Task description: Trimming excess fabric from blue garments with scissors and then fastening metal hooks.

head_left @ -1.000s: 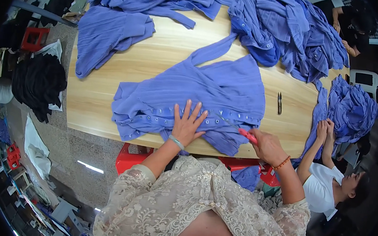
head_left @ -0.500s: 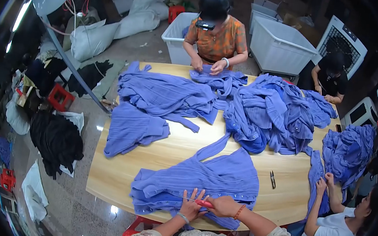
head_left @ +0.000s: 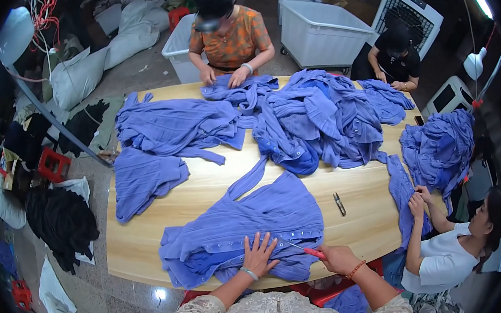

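Observation:
A blue-violet ribbed garment (head_left: 270, 209) lies spread on the table in front of me, a row of small light fasteners along its near edge. My left hand (head_left: 259, 256) lies flat on it with fingers spread, holding nothing. My right hand (head_left: 340, 260), to the right of the garment, is closed around the red handle of a tool with a thin metal shaft (head_left: 296, 244). The shaft points left over the fasteners near my left fingertips; whether its tip touches the cloth, I cannot tell.
Thread snips (head_left: 340, 204) lie on the wooden table (head_left: 218, 180) beyond my right hand. Piled blue garments (head_left: 325, 121) cover its far side. Three people work around it: one opposite (head_left: 231, 41), one at far right (head_left: 393, 59), one at near right (head_left: 448, 245). White bins (head_left: 323, 35) stand behind.
The view has shifted, so the scene sits further left. My right hand and the tool have moved right, away from my left hand, which now lies flatter with its fingers spread.

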